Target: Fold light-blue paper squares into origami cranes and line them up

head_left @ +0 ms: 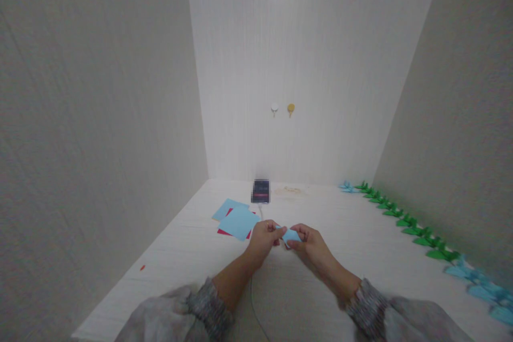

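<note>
A small folded piece of light-blue paper (291,235) is held between my two hands, just above the table. My left hand (265,237) pinches its left side between thumb and fingers. At its right side, my right hand (308,240) grips the edge in the same way. Fingers cover parts of the folds, so the full shape cannot be made out. Beyond my left hand lie loose light-blue paper sheets (239,223) with red sheets (225,232) partly showing beneath them.
A phone (261,192), its screen blurred, stands at the back wall with a white cable (253,299) running toward me. Green folded paper pieces (409,224) and blue ones (479,280) line the right side. Two hooks (290,108) are on the wall. A red scrap (142,267) lies left.
</note>
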Available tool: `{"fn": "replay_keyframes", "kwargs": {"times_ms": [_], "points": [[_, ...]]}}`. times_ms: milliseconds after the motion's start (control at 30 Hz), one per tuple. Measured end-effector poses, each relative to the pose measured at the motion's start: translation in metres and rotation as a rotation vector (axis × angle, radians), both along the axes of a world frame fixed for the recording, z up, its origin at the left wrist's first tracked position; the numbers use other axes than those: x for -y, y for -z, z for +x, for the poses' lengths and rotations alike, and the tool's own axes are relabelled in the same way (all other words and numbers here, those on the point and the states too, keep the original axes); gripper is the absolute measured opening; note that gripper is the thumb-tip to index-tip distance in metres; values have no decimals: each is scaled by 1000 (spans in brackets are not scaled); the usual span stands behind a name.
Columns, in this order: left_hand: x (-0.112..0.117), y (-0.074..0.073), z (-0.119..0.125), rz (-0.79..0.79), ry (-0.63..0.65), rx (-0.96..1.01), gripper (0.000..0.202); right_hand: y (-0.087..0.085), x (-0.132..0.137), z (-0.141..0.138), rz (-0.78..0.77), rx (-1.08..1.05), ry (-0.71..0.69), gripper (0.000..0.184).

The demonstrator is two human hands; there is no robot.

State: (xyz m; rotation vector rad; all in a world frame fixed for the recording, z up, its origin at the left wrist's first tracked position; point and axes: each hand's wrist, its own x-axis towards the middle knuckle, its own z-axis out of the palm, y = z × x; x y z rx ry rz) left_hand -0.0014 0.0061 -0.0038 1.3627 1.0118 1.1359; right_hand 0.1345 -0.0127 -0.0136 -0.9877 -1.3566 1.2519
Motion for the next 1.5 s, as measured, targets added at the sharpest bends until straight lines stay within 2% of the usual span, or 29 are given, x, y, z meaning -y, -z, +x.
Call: {"fn": "replay_keyframes", "kwargs": {"times_ms": [233,467,633,800,1000,1067,1133,1233,1500], "points": [[1,0,-1,-65,4,39,32,-10,0,0,34,43,-2,27],[4,-3,-2,-56,-7,21,31,-13,3,-2,37,147,17,28],[2,0,-2,-60,-14,42,31,-9,3,-1,90,153,-44,30],[-1,1,-3,-59,-23,46,31,0,-1,2,84,199,-27,33],[-5,-1,-6,-76,-50,37,33,-3,1,4,44,40,-142,39],[-4,-1,-6,-78,-17,28,33,-3,1,3,25,9,-121,34],[-3,-1,-4,-75,22,11,32,-1,0,4,6,55,-71,25],[-1,0,-3,-75,57,-9,31,2,-2,5,-17,142,-22,21],[-3,2,-3,-113,84,39,43,0,0,4,-95,38,-52,19]]}}
